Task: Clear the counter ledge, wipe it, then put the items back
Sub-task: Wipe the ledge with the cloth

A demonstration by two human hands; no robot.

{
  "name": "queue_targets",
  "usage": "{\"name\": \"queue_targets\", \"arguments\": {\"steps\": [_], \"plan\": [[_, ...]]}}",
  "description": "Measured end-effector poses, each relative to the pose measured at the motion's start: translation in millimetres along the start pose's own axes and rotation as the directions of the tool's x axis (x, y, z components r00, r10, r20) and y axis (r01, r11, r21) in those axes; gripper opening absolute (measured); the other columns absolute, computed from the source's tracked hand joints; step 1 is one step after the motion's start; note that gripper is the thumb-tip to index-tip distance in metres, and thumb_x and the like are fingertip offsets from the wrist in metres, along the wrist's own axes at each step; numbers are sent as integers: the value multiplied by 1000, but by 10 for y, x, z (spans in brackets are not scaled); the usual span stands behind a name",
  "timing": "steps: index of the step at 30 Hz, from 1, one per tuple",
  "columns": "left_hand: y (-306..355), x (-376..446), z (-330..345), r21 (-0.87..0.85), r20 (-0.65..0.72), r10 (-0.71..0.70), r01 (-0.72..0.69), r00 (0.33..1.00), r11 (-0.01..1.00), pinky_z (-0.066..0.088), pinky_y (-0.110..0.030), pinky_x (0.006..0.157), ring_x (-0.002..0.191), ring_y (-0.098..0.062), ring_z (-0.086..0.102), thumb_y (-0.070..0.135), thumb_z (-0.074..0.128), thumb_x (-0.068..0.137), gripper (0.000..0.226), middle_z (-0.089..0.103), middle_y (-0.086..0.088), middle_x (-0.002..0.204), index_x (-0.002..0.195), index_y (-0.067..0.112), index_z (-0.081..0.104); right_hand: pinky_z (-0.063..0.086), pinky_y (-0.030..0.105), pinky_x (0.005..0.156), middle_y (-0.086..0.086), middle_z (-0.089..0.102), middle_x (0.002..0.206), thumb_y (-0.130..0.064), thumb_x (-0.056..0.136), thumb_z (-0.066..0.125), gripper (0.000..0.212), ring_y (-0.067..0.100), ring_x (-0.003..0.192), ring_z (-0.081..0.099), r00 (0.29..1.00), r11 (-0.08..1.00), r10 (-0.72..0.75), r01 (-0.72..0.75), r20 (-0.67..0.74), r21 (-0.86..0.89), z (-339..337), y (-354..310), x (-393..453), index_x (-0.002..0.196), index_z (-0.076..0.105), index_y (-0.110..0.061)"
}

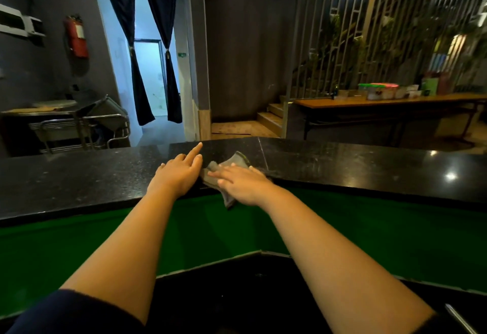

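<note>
Pressing one crumpled grey cloth [228, 165] flat at the near edge of the one glossy black stone ledge [342, 165], the right hand [243, 182] lies open-palmed, the one left hand [181, 169] at its 9 o'clock, fingers spread, grasping nothing.

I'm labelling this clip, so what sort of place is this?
Probably a restaurant or café service counter: a black stone ledge, a long table with food containers, and a wall-mounted fire extinguisher.

A black polished stone counter ledge [342, 165] runs left to right, speckled and catching ceiling lights at its right end. A crumpled grey cloth [232, 161] lies on it near the middle, one corner drooping over the near edge.
</note>
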State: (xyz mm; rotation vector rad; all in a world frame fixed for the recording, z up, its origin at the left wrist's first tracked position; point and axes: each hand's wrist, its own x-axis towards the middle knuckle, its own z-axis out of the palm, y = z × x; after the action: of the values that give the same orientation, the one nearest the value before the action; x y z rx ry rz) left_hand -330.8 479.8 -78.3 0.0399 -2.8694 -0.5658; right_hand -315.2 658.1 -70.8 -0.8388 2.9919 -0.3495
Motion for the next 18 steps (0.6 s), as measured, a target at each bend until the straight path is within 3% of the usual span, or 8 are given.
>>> {"name": "queue_targets", "arguments": {"steps": [3, 8, 10, 14, 18], "plan": [[60, 9, 31, 78, 28, -28, 26, 999, 997, 17, -57, 114, 138, -34, 32, 55, 14, 98, 53, 33, -13, 152, 149, 43, 16, 10, 49, 116, -10, 19, 161, -37, 105, 25, 43, 18, 149, 12, 998, 997, 64, -65, 13, 35, -170, 407, -184, 146, 34, -41], [497, 60, 214, 145, 119, 73, -90, 990, 985, 15, -56, 115, 143, -29, 24, 59, 19, 96, 55, 28, -4, 155, 147, 39, 28, 2, 57, 115, -6, 10, 163, -46, 103, 20, 45, 28, 150, 4, 912, 911, 410, -411, -17, -26, -294, 1021, -325, 147, 23, -50], [657, 173, 305, 150, 176, 83, -110, 981, 982, 9, -57, 116, 146, -30, 16, 54, 20, 98, 53, 21, -1, 158, 148, 38, 26, -4, 63, 113, -8, 4, 163, -50, 101, 16, 45, 30, 150, -2, 911, 909, 412, -411, 10, -66, -254, 921, -230, 146, 17, -54], [790, 438, 420, 148, 227, 38, -73, 973, 986, -1, -61, 114, 148, -27, 2, 45, 15, 100, 52, 8, 5, 161, 151, 35, 17, -9, 68, 109, -14, -1, 162, -49, 102, 13, 44, 25, 150, -7, 954, 959, 282, -275, 104, -74, -255, 907, 79, 146, 13, -56], [725, 523, 498, 172, 206, 44, -80, 978, 982, -1, -59, 114, 148, -23, 1, 44, 15, 100, 55, 5, 6, 161, 153, 30, 8, -9, 70, 109, -12, -4, 163, -47, 103, 12, 47, 25, 150, -9, 941, 952, 307, -303, 142, -53, -356, 1224, 543, 150, 10, -50]]}}
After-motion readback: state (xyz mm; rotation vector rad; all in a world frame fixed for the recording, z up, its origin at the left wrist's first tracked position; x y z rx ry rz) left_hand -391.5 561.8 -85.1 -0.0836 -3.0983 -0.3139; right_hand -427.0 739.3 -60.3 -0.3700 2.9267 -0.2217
